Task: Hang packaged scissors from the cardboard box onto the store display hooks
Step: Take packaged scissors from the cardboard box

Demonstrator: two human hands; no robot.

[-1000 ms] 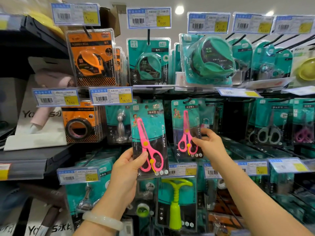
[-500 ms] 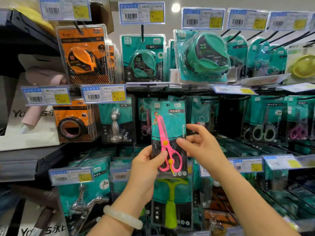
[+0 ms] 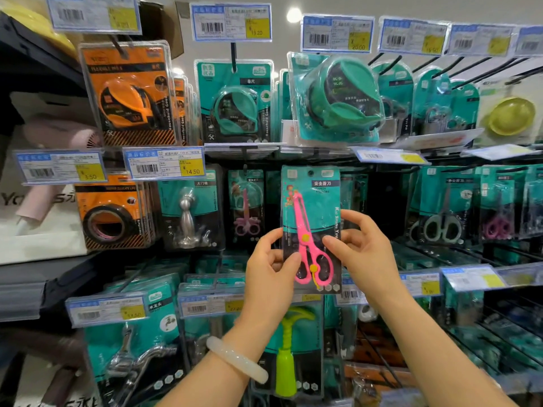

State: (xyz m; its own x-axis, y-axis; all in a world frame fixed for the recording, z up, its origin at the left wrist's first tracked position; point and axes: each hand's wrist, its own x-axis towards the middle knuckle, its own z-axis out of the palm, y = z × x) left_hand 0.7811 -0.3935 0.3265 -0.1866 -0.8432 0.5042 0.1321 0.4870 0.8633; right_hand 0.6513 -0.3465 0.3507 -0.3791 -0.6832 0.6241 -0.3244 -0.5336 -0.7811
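Scissors pack (image 3: 311,230) upright before middle hook row, pinched at both lower edges: left hand (image 3: 271,271) on left edge, right hand (image 3: 363,254) on right edge. Just left: hanging pink scissors pack (image 3: 246,210), door stopper pack (image 3: 189,212). Green tape measures (image 3: 235,107) above, price tag (image 3: 164,163) upper left. Versus half second ago: pack higher, more upright.

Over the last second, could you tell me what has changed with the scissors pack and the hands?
The pink scissors pack moved right and up toward the middle-row hooks. The right hand left the hanging pack it was touching and now pinches this pack's right edge. The left hand kept its grip on the left edge. The door stopper pack stayed hanging.
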